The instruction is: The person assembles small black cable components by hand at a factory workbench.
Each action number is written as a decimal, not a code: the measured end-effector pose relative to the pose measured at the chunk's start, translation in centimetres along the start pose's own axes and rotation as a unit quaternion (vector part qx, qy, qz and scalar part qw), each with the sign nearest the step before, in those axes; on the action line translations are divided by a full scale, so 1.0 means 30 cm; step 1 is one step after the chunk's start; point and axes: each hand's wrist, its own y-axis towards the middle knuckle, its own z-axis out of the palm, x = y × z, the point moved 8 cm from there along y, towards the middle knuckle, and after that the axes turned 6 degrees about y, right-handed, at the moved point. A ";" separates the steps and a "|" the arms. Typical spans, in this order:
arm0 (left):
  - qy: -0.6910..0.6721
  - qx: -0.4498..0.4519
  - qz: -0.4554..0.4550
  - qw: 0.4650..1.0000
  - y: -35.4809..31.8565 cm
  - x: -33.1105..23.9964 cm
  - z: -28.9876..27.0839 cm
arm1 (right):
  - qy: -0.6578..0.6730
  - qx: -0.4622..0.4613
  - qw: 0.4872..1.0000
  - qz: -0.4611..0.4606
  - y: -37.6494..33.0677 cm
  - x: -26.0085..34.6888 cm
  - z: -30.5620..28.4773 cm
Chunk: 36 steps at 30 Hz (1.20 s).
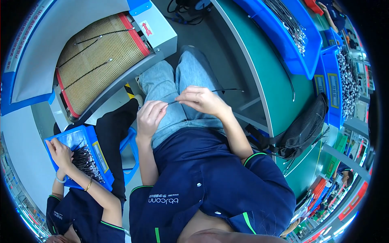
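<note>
Over my lap, both hands are closed on one thin black cable [173, 102]. A short stretch of it shows between them. My left hand [150, 118] pinches it with the fingertips. My right hand [202, 100] grips it slightly higher and to the right, thumb and fingers together. Beyond the right hand, a thin black length with a small light tip sticks out to the right; it appears to be the same cable. The exact grip points are partly hidden by the fingers.
Left, a mesh conveyor belt [101, 52] with red edges carries several black cables. A co-worker's hand [60, 156] is at a blue bin [106, 172] of cables. On the right, a green table [279, 117] bears a large blue bin [310, 65] of cables and a black mesh bag [306, 129].
</note>
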 end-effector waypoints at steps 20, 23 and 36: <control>-0.215 -0.088 -0.342 0.910 -0.164 0.212 0.090 | -0.069 -0.033 0.990 0.120 -0.011 -0.056 -0.059; -0.431 -0.076 -0.394 0.808 -0.175 0.180 0.229 | -0.074 -0.046 0.990 0.115 -0.009 -0.052 -0.050; -0.594 -0.170 -0.435 0.655 -0.182 0.153 0.303 | -0.094 -0.038 0.987 0.122 0.012 -0.056 -0.007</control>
